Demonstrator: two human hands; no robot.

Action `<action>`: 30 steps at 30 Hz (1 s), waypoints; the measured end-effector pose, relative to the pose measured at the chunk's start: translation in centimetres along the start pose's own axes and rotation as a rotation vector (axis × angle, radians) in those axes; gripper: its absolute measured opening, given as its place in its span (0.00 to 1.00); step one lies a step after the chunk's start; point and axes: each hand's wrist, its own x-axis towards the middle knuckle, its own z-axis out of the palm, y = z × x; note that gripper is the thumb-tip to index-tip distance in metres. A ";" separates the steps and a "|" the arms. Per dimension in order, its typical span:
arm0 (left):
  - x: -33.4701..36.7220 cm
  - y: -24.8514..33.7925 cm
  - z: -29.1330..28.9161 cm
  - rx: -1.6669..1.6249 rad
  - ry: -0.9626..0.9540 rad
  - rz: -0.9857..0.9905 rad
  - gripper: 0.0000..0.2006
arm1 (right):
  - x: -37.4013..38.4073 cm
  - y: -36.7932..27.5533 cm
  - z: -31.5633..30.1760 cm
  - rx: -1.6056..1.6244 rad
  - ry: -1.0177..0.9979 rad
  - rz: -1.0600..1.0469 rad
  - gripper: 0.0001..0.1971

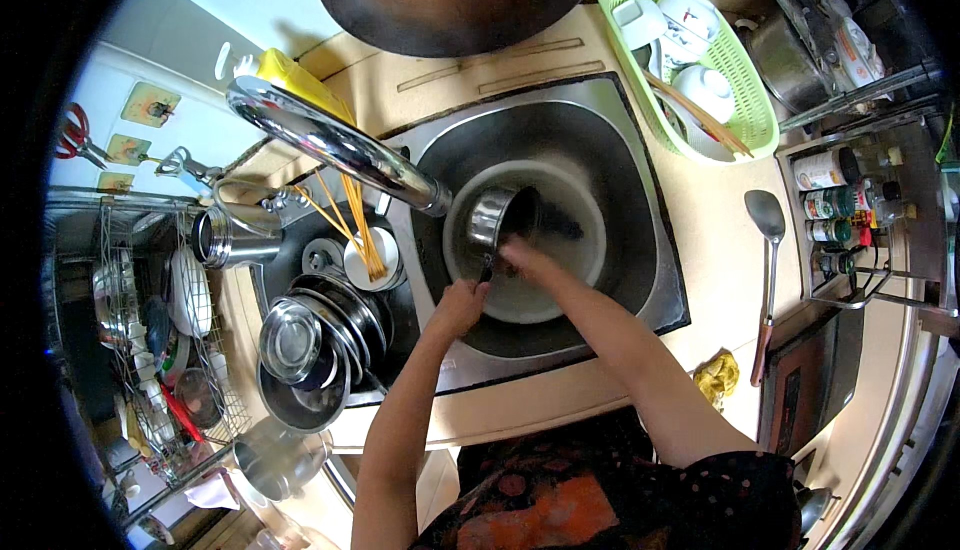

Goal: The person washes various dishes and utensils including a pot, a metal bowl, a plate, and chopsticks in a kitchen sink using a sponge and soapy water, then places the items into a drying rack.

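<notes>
Head view. Landmark: the large sink basin [625, 270].

Both forearms enter from the near side of the sink basin and converge over it. The left forearm runs steeply up to the basin's near left portion; the left hand [461, 308] is there, wrist bent slightly inward, back of the hand uppermost. Its fingers are curled closed around the black handle [487, 270] of a steel saucepan [488, 218].

The right forearm slants in from the basin's near right side, and the right hand [520, 256] reaches down to the saucepan's open mouth. Its fingers are blurred and partly hidden; how far they are open, and whether they grip anything, cannot be determined.

The saucepan is inside the sink basin, left of its centre, tilted with its mouth toward the basin's right side and its handle toward the near side.

The faucet [335, 145] extends over the basin's far left edge. Left of the basin are stacked metal pans [335, 315] and chopsticks [372, 250]. Right of it, on the table [705, 280], lie a spatula [767, 250] and a yellow cloth [717, 380]; a green basket [765, 125] of bowls stands at its far right.
</notes>
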 end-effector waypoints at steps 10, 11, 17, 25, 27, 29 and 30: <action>1.6 -1.0 1.5 -0.033 -0.164 -0.012 0.16 | 3.3 2.4 -0.9 -0.696 0.709 -0.374 0.17; 1.6 -1.0 1.5 -0.131 -0.104 0.061 0.15 | 3.2 3.1 -0.8 -0.645 0.591 -0.354 0.17; 0.2 -0.3 -0.4 -0.592 -0.202 -0.196 0.15 | -0.2 1.1 -0.6 0.097 0.060 -0.214 0.19; 2.0 -0.6 1.6 -1.435 -0.135 -0.262 0.14 | -12.3 -5.1 3.4 -0.006 0.371 -0.475 0.18; 2.2 -1.0 2.4 -1.735 -0.151 -0.241 0.15 | -14.7 -5.7 5.0 -0.222 0.369 -0.668 0.19; 1.6 -1.0 2.7 -2.025 -0.532 -0.128 0.19 | -15.4 -6.1 6.0 -0.420 0.388 -0.845 0.20; 1.2 -0.7 2.7 -1.850 -0.387 0.062 0.20 | -15.0 -6.1 6.0 -0.435 0.464 -0.791 0.21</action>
